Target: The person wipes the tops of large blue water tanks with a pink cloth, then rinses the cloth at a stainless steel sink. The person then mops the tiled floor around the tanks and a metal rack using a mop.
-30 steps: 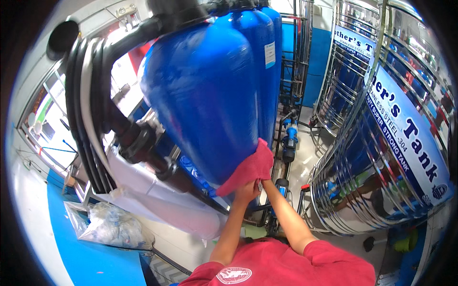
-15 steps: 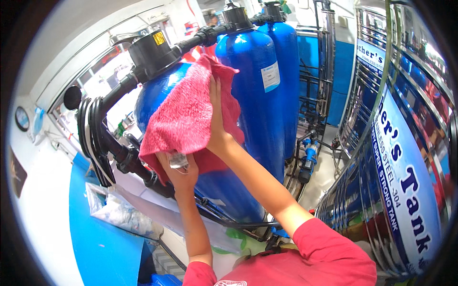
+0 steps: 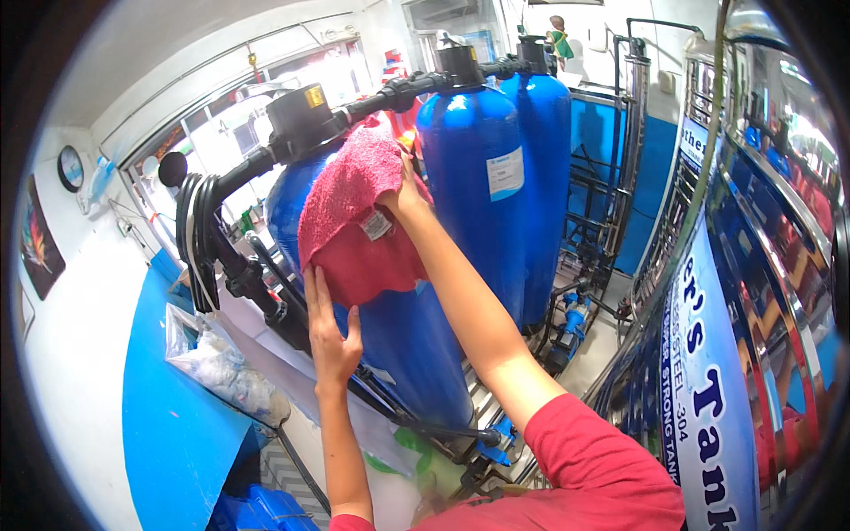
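Cloth: a red cloth [image 3: 345, 221] lies draped over the rounded shoulder of the near blue tank [image 3: 407, 354], with a small pale tag [image 3: 375, 224] showing on its surface.
Left hand: the left hand [image 3: 335, 343] is at the near left edge of the cloth, fingers straight and close together, thumb held apart from them; the fingertips meet the cloth's edge.
Right hand: the right hand [image 3: 405, 195] is on the right side of the cloth, farther off than the left hand and touching it; whether the fingers press flat or pinch the fabric, I cannot tell.
Tank tops: a black cap [image 3: 301, 119] sits on the near tank, and a black pipe [image 3: 381, 103] runs from it toward the far right.
Other tanks: a middle blue tank [image 3: 469, 212] with a white label [image 3: 506, 174] stands beyond the near one, and a far blue tank [image 3: 544, 168] to its right.
Left side: looped black hoses [image 3: 197, 239] hang beside the near tank; a clear plastic bag [image 3: 235, 376] lies nearer, on a blue surface [image 3: 168, 425].
Right side: a large shiny metal tank [image 3: 801, 310] bears a printed banner [image 3: 704, 354].
Wall: a round clock [image 3: 70, 168] hangs at the far left.
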Demonstrator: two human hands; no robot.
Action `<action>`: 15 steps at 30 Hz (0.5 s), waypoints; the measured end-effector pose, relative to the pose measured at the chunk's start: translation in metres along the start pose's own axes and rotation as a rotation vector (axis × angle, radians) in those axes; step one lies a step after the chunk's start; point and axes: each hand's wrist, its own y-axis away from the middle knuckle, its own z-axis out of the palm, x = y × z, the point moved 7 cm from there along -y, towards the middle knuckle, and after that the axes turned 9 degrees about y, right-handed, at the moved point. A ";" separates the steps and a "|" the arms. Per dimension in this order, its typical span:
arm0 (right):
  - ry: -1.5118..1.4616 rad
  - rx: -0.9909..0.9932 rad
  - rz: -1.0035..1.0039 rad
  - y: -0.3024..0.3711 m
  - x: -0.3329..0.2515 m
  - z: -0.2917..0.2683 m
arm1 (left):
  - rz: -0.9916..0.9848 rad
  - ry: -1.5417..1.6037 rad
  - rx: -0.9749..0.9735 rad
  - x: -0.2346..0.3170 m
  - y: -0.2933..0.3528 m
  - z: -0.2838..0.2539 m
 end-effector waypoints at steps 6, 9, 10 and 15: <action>-0.135 0.049 0.032 0.025 0.028 0.006 | -0.020 -0.147 -0.108 0.008 0.005 0.015; -0.187 0.023 0.129 0.076 0.043 0.015 | -0.015 -0.151 -0.126 0.007 0.013 0.021; -0.197 0.009 0.172 0.099 0.053 0.016 | -0.025 -0.168 -0.141 0.003 0.020 0.027; -0.291 -0.279 0.499 0.281 0.080 0.026 | -0.082 -0.207 -0.320 -0.026 0.095 0.090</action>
